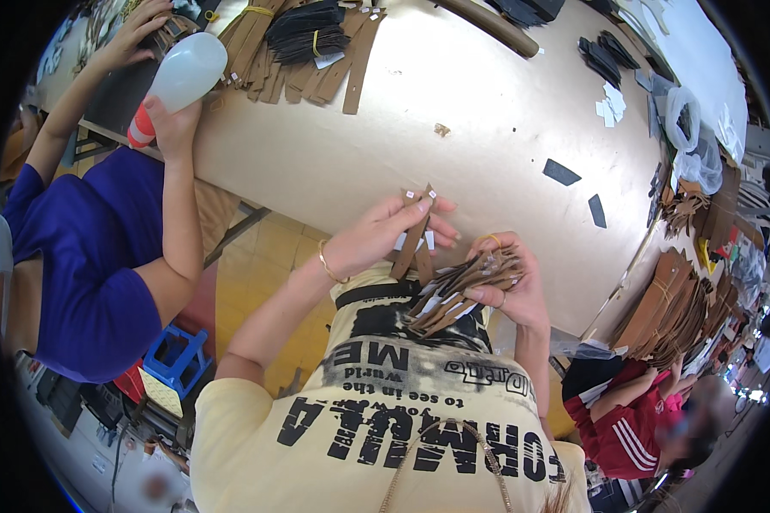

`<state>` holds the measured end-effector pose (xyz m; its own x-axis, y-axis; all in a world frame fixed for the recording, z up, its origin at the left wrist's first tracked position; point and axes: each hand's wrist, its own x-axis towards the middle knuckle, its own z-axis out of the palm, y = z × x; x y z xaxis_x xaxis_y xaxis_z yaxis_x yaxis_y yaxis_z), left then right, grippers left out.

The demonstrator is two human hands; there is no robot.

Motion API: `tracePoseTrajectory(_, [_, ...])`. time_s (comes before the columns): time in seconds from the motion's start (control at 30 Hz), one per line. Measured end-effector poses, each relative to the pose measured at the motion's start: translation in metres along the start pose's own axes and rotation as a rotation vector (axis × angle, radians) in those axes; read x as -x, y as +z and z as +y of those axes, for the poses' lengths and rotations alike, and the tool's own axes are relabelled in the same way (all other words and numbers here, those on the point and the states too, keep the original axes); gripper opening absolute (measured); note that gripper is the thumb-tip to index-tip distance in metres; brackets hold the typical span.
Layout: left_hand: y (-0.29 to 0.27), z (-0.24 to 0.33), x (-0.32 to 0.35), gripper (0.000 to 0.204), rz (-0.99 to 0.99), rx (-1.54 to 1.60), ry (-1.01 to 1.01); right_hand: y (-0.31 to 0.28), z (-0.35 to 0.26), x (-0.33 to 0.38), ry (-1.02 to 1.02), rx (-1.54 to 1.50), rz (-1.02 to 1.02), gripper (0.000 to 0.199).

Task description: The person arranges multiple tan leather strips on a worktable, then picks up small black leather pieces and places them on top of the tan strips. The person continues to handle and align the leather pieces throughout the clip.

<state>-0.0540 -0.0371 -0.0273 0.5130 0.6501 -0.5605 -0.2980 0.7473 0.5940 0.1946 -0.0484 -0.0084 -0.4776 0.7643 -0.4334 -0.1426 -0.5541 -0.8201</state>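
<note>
Left hand [395, 224]: pinching two crossed brown strips [416, 236], small white labels [411, 194] at their tips, marks too small to read. Right hand [522, 282]: closed around a fanned bundle of strips [460, 292], pale labels among them. Both lots: before the body, by the near edge of the table [334, 162]. Shirt [385, 419]: cream, large black lettering.
</note>
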Motion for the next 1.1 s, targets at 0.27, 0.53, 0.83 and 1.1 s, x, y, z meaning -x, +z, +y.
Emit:
tracePoseTrajectory(0.27, [0.016, 0.004, -0.021, 0.063, -0.045, -0.311, 0.035, 0.009, -0.010, -0.002, 0.019, 0.100, -0.051, 0.055])
tracePoseTrajectory(0.53, [0.038, -0.027, -0.016, 0.088, -0.230, -0.038, 0.078, 0.027, -0.017, 0.000, -0.119, 0.425, 0.095, 0.058])
tracePoseTrajectory(0.83, [0.046, -0.019, -0.003, 0.108, -0.190, -0.118, 0.119, 0.032, -0.031, 0.007, -0.095, 0.570, 0.289, 0.092])
tracePoseTrajectory(1.1, [0.047, -0.018, -0.003, 0.107, -0.130, -0.122, -0.002, 0.029, -0.031, -0.004, -0.007, 0.380, 0.144, 0.066])
